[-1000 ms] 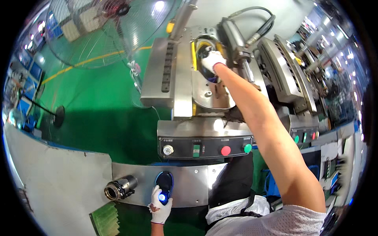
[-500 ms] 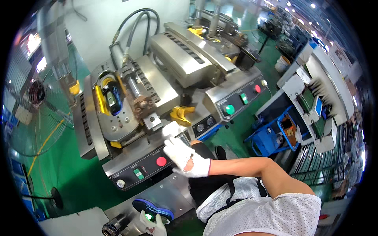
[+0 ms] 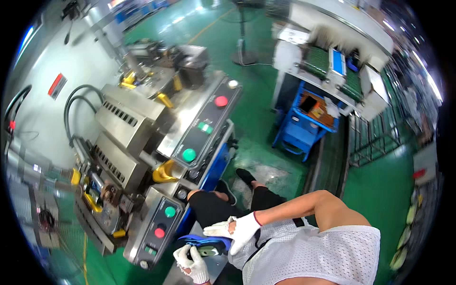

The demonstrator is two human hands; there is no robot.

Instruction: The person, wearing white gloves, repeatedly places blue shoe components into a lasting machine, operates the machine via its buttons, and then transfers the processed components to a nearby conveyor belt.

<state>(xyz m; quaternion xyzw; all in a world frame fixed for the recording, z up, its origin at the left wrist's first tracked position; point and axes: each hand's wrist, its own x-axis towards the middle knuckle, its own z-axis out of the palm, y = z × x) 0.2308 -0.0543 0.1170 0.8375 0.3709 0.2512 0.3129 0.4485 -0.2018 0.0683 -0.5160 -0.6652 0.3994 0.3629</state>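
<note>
A dark shoe with bright blue edging [image 3: 219,243] is held low in front of me, above a metal surface, with a grey-green oval patch showing on it. My left hand [image 3: 192,264], in a white glove, grips its left end with bent thumb and fingers. The gloved right hand [image 3: 240,232] is around the other end, fingers reaching across the far edge and thumb on the near side. The nearest controls are on a press control panel [image 3: 156,227], left of the shoe, with green and red buttons.
A second control panel [image 3: 202,128] stands beyond, before metal press housings [image 3: 124,114]. A yellow part [image 3: 164,172] sits between the panels. Right of them is a blue trolley [image 3: 299,126], near a bench with brushes [image 3: 327,40]. A fan base [image 3: 243,58] stands behind.
My view has swung right, so the presses now appear farther left. The right hand has come down from beside the panel onto the shoe. The shoe is now between both hands.
</note>
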